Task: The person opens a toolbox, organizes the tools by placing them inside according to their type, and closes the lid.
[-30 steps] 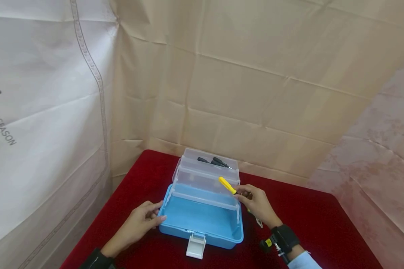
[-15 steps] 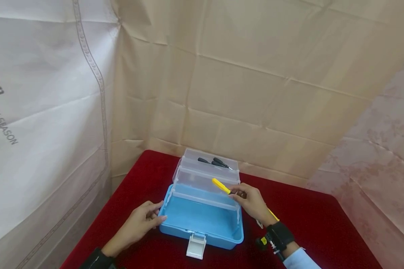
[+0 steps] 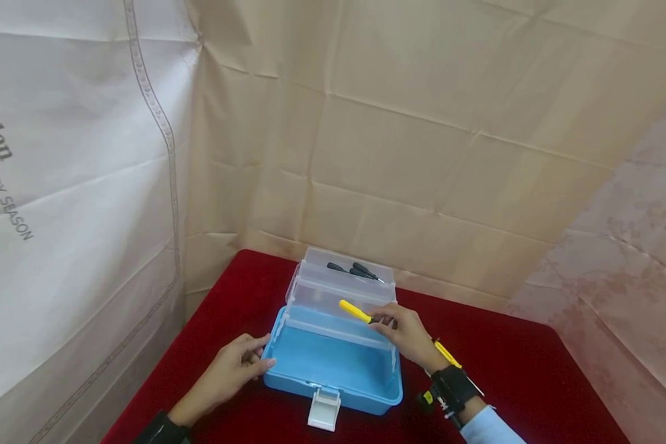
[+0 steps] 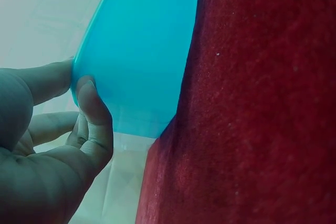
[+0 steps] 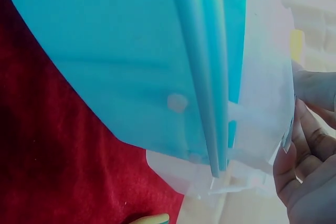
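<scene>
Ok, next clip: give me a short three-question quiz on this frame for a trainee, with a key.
1. Which hand holds the yellow-handled tool?
A) left
B) right
C) neither

2. True or false: the left hand grips the edge of the blue box.

3. Fill in: the three tools at the far end of the box have ____ handles.

Key
1. B, the right hand.
2. True.
3. black
</scene>
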Motion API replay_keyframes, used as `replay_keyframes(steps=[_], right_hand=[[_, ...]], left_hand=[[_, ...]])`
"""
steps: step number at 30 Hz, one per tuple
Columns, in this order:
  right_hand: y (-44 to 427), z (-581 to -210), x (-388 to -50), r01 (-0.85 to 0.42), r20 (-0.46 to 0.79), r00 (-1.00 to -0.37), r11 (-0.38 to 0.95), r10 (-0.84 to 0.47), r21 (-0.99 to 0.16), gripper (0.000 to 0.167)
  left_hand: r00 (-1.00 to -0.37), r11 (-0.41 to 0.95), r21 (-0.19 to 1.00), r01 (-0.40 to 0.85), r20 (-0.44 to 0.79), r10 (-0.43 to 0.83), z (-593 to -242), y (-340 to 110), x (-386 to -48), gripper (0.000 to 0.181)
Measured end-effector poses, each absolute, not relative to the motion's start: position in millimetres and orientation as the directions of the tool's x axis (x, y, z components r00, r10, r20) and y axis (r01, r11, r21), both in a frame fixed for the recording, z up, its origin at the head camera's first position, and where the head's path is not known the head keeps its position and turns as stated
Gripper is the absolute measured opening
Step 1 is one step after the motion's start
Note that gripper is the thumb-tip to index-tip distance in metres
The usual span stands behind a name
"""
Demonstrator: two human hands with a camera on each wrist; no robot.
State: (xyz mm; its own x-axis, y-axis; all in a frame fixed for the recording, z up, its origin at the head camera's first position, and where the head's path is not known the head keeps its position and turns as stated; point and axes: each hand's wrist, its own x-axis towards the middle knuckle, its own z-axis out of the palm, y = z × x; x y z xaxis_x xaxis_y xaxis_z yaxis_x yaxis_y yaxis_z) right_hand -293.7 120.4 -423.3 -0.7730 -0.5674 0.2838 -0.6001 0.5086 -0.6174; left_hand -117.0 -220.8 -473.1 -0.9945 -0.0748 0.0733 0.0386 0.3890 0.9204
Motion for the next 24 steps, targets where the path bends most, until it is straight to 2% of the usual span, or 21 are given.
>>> replay_keyframes(steps=[12,24], right_hand=[[109.7,-423.5,-290.8,-0.646,0.271,-0.736,0.524,-0.621,-0.555,0.025],[104.7,-425.0,-289.0,-0.667,0.233,-0.704,0.511,-0.672,-0.542,0.023]], left_hand=[[-0.994,0.397,0.916,0.06,0.092,-0.062,-475.2,-220.8,-116.6,0.062],[-0.995,0.396,0.917,0.04,0.071,-0.066,-471.5,-220.3,-118.1,0.061]])
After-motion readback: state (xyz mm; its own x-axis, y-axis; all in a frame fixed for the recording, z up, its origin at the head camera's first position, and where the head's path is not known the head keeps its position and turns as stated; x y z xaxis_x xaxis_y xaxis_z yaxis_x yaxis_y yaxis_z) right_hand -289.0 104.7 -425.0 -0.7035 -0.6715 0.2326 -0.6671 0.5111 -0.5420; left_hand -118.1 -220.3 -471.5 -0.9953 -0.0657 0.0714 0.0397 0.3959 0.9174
